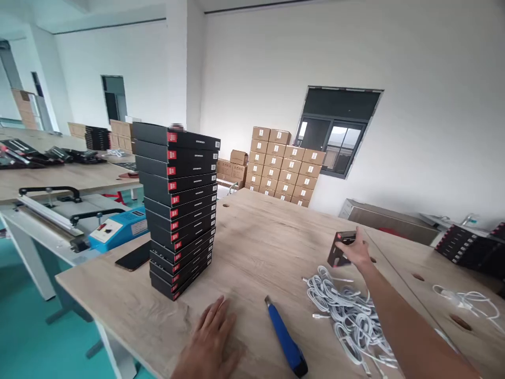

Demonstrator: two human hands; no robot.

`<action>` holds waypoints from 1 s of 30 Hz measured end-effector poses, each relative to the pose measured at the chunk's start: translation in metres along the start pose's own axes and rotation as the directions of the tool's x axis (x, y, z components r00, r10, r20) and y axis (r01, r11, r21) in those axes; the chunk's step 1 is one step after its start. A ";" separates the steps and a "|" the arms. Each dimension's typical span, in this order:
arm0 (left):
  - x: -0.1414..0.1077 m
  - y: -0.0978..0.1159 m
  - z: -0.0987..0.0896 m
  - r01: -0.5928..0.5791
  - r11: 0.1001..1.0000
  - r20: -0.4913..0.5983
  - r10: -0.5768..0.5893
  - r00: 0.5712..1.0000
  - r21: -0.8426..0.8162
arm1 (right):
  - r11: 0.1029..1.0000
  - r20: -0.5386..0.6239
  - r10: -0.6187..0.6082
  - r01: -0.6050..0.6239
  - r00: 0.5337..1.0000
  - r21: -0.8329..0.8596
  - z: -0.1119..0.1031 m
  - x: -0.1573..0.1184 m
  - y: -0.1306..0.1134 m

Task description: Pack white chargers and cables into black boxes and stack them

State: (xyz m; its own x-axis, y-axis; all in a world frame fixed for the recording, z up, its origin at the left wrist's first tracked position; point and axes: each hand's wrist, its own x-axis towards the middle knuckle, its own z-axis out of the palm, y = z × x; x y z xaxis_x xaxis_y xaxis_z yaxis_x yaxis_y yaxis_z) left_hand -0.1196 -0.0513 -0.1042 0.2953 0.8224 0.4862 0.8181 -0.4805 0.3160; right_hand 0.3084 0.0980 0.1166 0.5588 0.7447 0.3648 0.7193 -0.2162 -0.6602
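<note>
My left hand (pixel 211 337) lies flat on the wooden table (pixel 268 242), fingers stretched out, holding nothing. Just ahead of it rises a tall stack of flat black boxes (pixel 181 210) with red labels. To its right rests a blue utility knife (pixel 284 337). My right hand (pixel 357 250) reaches far out and grips a small dark box (pixel 336 252) near the table's far right side. Below that forearm sits a tangled heap of white cables (pixel 347 310), partly hidden by the arm.
A black phone (pixel 134 256) lies left of the stack. Beyond the left edge stands a blue sealing machine (pixel 118 229). Brown cartons (pixel 284 163) are piled against the wall. More black boxes (pixel 461 245) and a loose white cable (pixel 465 299) are at the right.
</note>
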 end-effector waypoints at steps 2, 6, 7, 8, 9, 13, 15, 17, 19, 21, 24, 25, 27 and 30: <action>0.003 0.003 -0.008 0.046 0.997 0.037 -0.044 0.998 -0.066 | 0.980 -0.086 -0.136 0.147 0.987 0.134 -0.019 -0.027 -0.018; 0.004 0.030 -0.027 0.166 0.916 0.084 -0.145 0.986 -0.365 | 0.756 -0.279 -0.312 0.415 0.908 0.506 -0.021 -0.147 -0.032; 0.003 0.043 -0.031 0.214 0.833 0.117 -0.179 0.977 -0.510 | 0.719 -0.299 -0.329 0.443 0.896 0.536 -0.013 -0.186 -0.030; 0.001 0.059 -0.035 0.255 0.698 0.162 -0.199 0.967 -0.669 | 0.706 -0.279 -0.347 0.446 0.895 0.551 -0.004 -0.227 -0.027; -0.001 0.076 -0.038 0.275 0.503 0.203 -0.195 0.960 -0.819 | 0.708 -0.229 -0.362 0.426 0.904 0.562 0.005 -0.267 -0.024; -0.008 0.124 -0.056 0.139 -0.353 0.205 -0.155 0.966 -0.925 | 0.680 0.144 -0.489 0.273 0.860 0.680 0.032 -0.380 -0.019; -0.014 0.120 -0.072 0.054 -0.568 0.235 -0.250 0.939 -0.821 | 0.670 0.256 -0.600 0.301 0.758 0.679 0.035 -0.391 -0.017; -0.025 0.098 -0.090 -0.026 -0.640 0.239 -0.323 0.916 -0.768 | 0.689 0.303 -0.677 0.431 0.671 0.583 0.036 -0.373 -0.011; -0.038 0.069 -0.103 -0.043 -0.646 0.221 -0.322 0.921 -0.762 | 0.745 0.320 -0.662 0.550 0.678 0.377 0.038 -0.339 -0.001; -0.048 0.045 -0.109 -0.003 -0.643 0.236 -0.284 0.929 -0.766 | 0.830 0.290 -0.552 0.550 0.782 0.096 0.043 -0.305 0.012; -0.044 0.026 -0.105 0.088 -0.686 0.375 -0.282 0.883 -0.723 | 0.887 0.356 -0.377 0.443 0.855 -0.126 0.055 -0.275 0.030; -0.038 0.024 -0.102 0.125 -0.709 0.437 -0.277 0.856 -0.694 | 0.892 0.390 -0.354 0.432 0.850 -0.132 0.059 -0.271 0.034; -0.020 0.022 -0.094 0.192 -0.747 0.530 -0.242 0.813 -0.637 | 0.896 0.418 -0.357 0.433 0.836 -0.101 0.065 -0.271 0.038; 0.005 0.017 -0.079 0.268 -0.756 0.604 -0.205 0.770 -0.597 | 0.909 0.399 -0.365 0.415 0.841 -0.043 0.065 -0.283 0.039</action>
State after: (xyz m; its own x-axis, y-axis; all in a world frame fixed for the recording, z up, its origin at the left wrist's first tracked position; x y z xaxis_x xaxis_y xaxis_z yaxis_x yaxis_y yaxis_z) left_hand -0.1434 -0.0795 -0.0326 0.3583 0.9156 -0.1826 -0.8342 0.4018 0.3777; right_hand 0.1513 -0.0800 -0.0548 0.0429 0.9573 0.2859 0.9032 0.0852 -0.4206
